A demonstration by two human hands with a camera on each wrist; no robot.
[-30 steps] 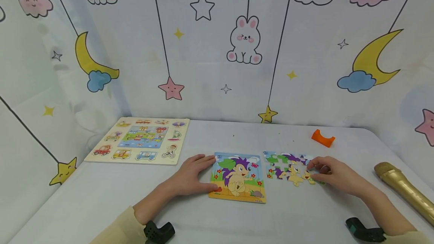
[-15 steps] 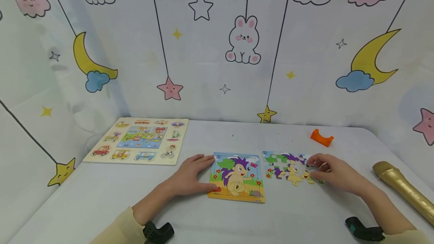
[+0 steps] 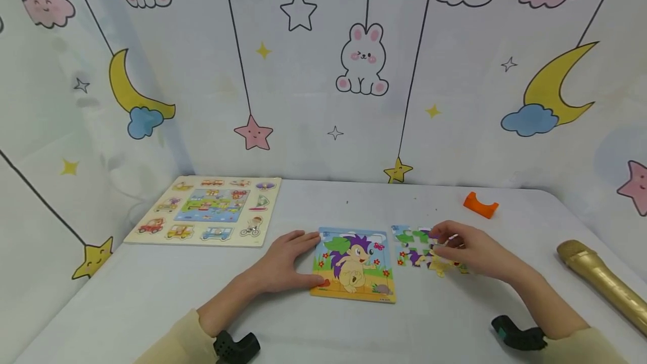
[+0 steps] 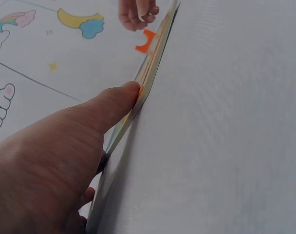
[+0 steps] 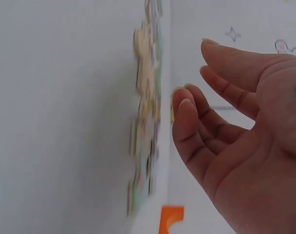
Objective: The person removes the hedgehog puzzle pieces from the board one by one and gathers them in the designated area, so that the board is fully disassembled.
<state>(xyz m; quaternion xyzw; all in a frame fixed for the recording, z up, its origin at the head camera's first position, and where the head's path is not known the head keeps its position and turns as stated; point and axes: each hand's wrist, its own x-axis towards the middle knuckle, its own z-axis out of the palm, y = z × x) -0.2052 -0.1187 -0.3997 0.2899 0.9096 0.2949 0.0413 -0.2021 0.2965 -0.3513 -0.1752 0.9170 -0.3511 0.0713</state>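
A square hedgehog picture puzzle lies flat at the middle of the table. My left hand rests at its left side, fingertips touching the upper left corner and thumb on the lower left edge. In the left wrist view the straight thumb presses on the board's rim. Right of the board lie several puzzle pieces, loosely laid out as a similar hedgehog. My right hand hovers over their right part and hides some of them. From the right wrist, its thumb and bent fingers stand apart with nothing visible between them.
A cream board with vehicle pictures lies at the back left. An orange curved piece sits at the back right, and a gold microphone lies at the right edge. Behind the table hangs a printed cloth.
My right hand has moved left over the loose pieces, from their right edge towards the middle. The left hand stays on the board.
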